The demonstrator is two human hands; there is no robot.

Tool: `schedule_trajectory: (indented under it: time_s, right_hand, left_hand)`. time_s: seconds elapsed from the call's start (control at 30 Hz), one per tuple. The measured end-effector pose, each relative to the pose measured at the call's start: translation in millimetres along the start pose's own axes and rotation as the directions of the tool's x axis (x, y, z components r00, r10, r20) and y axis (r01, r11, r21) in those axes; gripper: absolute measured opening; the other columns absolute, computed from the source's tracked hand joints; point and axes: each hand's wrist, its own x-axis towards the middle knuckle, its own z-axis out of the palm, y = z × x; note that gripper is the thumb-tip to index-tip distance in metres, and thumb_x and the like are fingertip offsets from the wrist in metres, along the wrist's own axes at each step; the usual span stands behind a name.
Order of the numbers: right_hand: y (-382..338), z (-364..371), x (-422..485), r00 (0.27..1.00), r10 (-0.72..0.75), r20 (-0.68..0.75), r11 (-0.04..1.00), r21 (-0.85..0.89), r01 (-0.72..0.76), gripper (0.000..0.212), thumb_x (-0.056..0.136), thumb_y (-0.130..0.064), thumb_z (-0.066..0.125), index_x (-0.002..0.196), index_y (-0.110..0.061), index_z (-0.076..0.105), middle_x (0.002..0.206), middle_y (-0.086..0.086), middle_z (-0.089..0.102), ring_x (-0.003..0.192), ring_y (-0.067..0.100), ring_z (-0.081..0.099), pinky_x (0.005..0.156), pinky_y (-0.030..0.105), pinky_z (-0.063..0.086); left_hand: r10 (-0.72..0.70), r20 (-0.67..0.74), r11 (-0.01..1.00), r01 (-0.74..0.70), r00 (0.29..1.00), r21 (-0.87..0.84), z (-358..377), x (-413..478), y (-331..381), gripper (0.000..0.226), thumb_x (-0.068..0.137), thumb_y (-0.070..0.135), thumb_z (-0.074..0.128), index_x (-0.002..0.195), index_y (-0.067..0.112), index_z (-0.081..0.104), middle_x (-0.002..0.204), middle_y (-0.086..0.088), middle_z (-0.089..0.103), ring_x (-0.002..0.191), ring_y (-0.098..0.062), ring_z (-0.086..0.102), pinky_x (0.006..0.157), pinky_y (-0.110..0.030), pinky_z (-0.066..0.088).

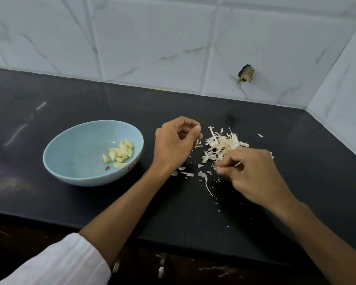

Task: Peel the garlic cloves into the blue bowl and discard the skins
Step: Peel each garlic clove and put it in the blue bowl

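Black countertop (pixel 70 202) met a wall of white, grey-veined tiles (pixel 152 38) at the back. A pale blue bowl (pixel 56 145) sat on the counter, with a cluster of peeled garlic cloves (pixel 120 154) lying against its inner right side and a small brown scrap (pixel 107 168) just below them. Well to the right of the bowl lay a loose heap of papery skins (pixel 222 144), with smaller flakes scattered towards the counter's front edge. The left hand (pixel 173 145) was between the bowl and the heap, its fingers curled in with thumb and fingertips close together; a sliver of skin showed just under them, but I could not tell whether they pinched it. The right hand (pixel 253 177), further right of the bowl, was at the near edge of the heap, fingers curled tight, a strip of skin caught between them; the fingertips were blurred. A white sleeve (pixel 60 264) covered the left forearm near the elbow.
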Motion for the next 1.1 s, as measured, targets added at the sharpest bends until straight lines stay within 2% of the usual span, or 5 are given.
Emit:
schedule_trajectory:
  time_s: [0.17, 0.37, 0.53, 0.7, 1.1]
  right_hand:
    - [4.0, 15.7, -21.0, 0.984, -0.157, 0.086, 0.967, -0.190, 0.171, 0.038, 0.063, 0.027, 0.069, 0.065, -0.010, 0.064, 0.072, 0.003, 0.061, 0.069, 0.012, 0.069, 0.062, 0.007, 0.051]
    - [-0.2, 6.6, -9.4, 0.993, -0.121, 0.002, 0.972, -0.203, 0.118, 0.031, 0.063, 0.018, 0.073, 0.061, -0.011, 0.065, 0.068, -0.004, 0.063, 0.068, 0.020, 0.070, 0.058, 0.032, 0.056]
    - [-0.2, 2.2, -1.5, 0.988, -0.137, 0.074, 0.965, -0.215, 0.150, 0.032, 0.058, 0.021, 0.067, 0.058, -0.011, 0.062, 0.065, -0.007, 0.057, 0.061, 0.014, 0.067, 0.053, 0.029, 0.057]
    - [-7.3, 2.4, -6.7, 0.938, -0.266, 0.222, 0.863, -0.378, 0.334, 0.030, 0.046, 0.017, 0.068, 0.056, -0.010, 0.059, 0.058, -0.002, 0.049, 0.049, 0.015, 0.044, 0.042, 0.021, 0.037]
    - [-4.5, -0.5, 5.1, 0.958, -0.226, 0.177, 0.922, -0.278, 0.269, 0.024, 0.054, 0.013, 0.063, 0.057, -0.011, 0.066, 0.063, 0.001, 0.062, 0.055, 0.022, 0.063, 0.051, 0.036, 0.056]
  left_hand:
    - [0.017, 0.006, 1.000, -0.017, 1.000, 0.007, -1.0, 1.3, 3.7, 0.006, 0.097, 0.019, 0.069, 0.095, 0.017, 0.075, 0.074, 0.009, 0.077, 0.072, -0.009, 0.074, 0.069, -0.020, 0.058]
    - [-0.036, -0.004, 0.998, 0.036, 0.999, -0.044, -3.0, 2.6, 3.4, 0.012, 0.100, 0.024, 0.066, 0.099, 0.015, 0.074, 0.076, 0.008, 0.077, 0.072, -0.010, 0.074, 0.066, -0.017, 0.054]
    - [-0.052, -0.010, 0.996, 0.051, 0.999, -0.069, -3.5, 2.1, 3.8, 0.015, 0.101, 0.026, 0.063, 0.102, 0.014, 0.073, 0.078, 0.007, 0.078, 0.073, -0.013, 0.074, 0.069, -0.021, 0.057]
    - [-0.022, -0.007, 0.997, 0.022, 1.000, -0.069, -2.5, 3.3, 2.9, 0.015, 0.101, 0.027, 0.064, 0.102, 0.015, 0.072, 0.078, 0.006, 0.078, 0.074, -0.012, 0.074, 0.075, -0.027, 0.061]
    - [-0.005, 0.021, 0.998, 0.006, 1.000, -0.057, -0.3, 1.9, 4.1, 0.015, 0.100, 0.027, 0.066, 0.101, 0.014, 0.072, 0.078, 0.006, 0.077, 0.073, -0.011, 0.074, 0.078, -0.034, 0.062]
